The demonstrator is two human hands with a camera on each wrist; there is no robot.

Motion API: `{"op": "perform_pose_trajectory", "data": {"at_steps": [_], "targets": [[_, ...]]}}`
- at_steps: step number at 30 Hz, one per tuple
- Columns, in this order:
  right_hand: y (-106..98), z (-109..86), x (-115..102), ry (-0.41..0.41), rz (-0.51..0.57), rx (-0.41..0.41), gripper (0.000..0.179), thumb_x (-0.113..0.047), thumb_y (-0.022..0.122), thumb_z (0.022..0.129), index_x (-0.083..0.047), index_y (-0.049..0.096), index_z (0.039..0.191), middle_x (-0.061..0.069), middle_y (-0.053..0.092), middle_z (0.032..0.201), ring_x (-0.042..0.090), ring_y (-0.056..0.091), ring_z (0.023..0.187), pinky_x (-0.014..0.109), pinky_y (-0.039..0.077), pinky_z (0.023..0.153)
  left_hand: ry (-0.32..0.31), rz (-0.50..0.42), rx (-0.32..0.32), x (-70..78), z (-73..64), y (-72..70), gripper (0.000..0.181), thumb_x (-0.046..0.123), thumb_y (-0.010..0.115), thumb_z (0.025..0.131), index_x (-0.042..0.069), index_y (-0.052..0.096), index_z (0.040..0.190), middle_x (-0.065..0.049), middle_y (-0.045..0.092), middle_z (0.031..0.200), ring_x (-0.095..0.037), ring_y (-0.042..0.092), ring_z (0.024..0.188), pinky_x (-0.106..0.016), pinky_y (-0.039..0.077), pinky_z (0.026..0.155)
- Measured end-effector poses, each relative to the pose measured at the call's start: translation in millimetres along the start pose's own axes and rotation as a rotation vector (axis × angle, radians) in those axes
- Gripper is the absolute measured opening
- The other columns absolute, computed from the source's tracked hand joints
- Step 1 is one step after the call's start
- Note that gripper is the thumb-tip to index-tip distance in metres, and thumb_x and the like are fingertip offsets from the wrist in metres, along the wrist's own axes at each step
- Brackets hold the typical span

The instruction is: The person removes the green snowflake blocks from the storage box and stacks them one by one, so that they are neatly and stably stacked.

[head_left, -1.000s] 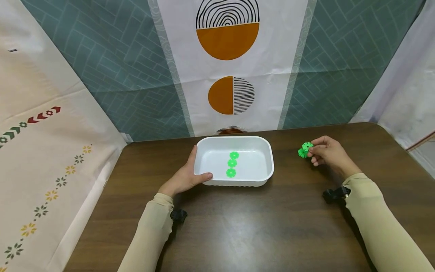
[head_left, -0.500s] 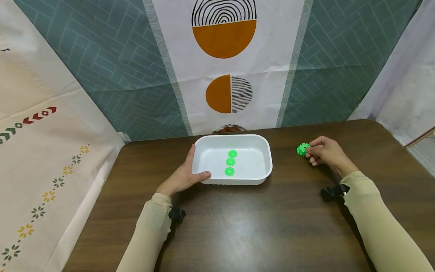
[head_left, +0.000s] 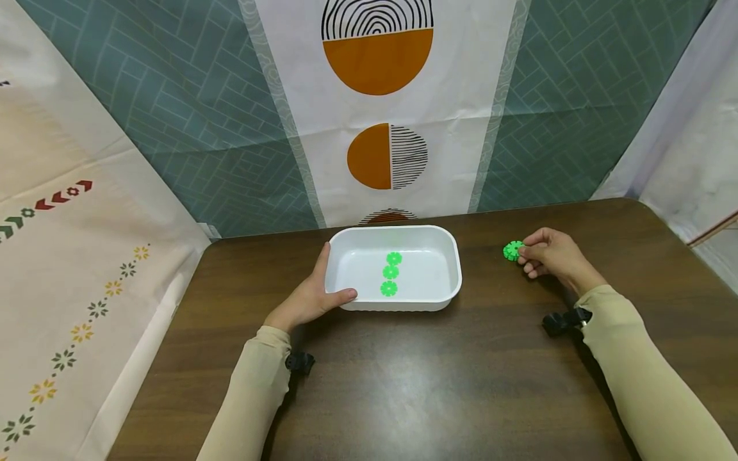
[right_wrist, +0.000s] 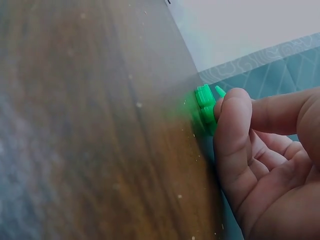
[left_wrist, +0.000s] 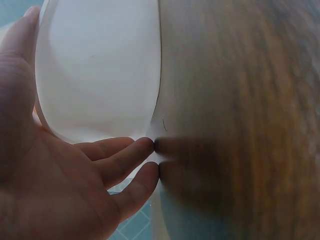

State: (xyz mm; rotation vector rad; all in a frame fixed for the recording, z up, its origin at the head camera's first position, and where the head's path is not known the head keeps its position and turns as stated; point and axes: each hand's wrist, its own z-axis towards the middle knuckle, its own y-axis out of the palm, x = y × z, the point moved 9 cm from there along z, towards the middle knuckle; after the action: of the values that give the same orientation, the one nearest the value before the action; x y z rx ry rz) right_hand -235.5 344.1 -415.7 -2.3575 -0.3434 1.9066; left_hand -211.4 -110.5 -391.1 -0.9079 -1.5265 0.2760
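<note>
A white rectangular tray (head_left: 431, 272) stands on the brown table, with 3 green flower-shaped discs (head_left: 390, 272) lying in a rough line inside it. At its left end my left hand (head_left: 308, 298) grips the tray, thumb over the near rim and fingers against the outer side. In the left wrist view, fingertips (left_wrist: 146, 146) meet the table beside the tray wall. Right of the tray, my right hand (head_left: 556, 259) pinches a green notched disc (right_wrist: 220, 91) between thumb and finger. Another green disc (right_wrist: 204, 95) lies right against it on the table, mostly covered in the head view.
The brown table (head_left: 403, 378) reaches back to a patterned cloth (head_left: 300, 160) hung behind its far edge. A white cloth with printed flowers (head_left: 75, 307) hangs along the left side. Black wrist straps (head_left: 562, 322) are worn on both arms.
The disc in my right hand has moved slightly down and left, so it now overlaps the other disc almost fully. My left hand keeps its place on the tray; the head view shifts slightly.
</note>
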Motion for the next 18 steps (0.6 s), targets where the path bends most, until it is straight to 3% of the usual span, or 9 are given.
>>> {"op": "perform_pose_trajectory", "data": {"at_steps": [18], "targets": [[0.5, 8.6, 7.9, 0.066, -0.024, -0.017, 0.025, -0.008, 0.056, 0.104, 0.007, 0.044, 0.121, 0.006, 0.065, 0.082, 0.014, 0.064, 0.064, 0.032, 0.057, 0.062, -0.018, 0.01, -0.003, -1.2, -0.5, 0.7, 0.123, 0.061, 0.074, 0.083, 0.026, -0.014, 0.162, -0.02, 0.013, 0.165, -0.041, 0.039, 0.138, -0.059, 0.031, 0.11]]}}
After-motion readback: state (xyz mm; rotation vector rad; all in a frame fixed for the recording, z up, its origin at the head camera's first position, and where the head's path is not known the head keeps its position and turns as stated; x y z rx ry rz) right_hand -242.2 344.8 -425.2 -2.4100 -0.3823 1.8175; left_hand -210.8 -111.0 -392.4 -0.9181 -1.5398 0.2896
